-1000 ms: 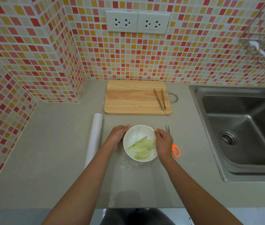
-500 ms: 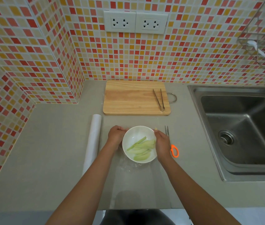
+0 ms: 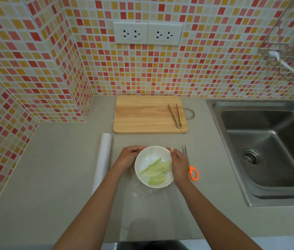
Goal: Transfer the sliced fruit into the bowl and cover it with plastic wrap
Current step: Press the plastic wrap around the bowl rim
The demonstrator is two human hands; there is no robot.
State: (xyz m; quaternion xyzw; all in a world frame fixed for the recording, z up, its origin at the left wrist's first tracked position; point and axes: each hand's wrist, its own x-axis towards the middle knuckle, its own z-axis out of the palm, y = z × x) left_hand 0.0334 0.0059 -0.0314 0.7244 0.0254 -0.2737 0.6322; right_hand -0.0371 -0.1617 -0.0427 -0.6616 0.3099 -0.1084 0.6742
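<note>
We see a white bowl [image 3: 153, 166] of pale green fruit slices [image 3: 156, 171] on the grey counter [image 3: 52, 177], resting on a sheet of clear plastic wrap [image 3: 143, 193]. The left hand [image 3: 130, 156] curls its fingers round the bowl's left rim; the right hand [image 3: 178, 165] grips the right rim, fingers together. A wrap roll [image 3: 103, 159] lies left, scissors [image 3: 190, 166] right, tongs [image 3: 175, 115] on the cutting board [image 3: 146, 114] behind.

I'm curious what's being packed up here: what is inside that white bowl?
Pale green fruit slices lie inside the white bowl, heaped toward its near right side. The right hand covers part of the rim and some slices, so the pile's far right edge is hidden.
</note>
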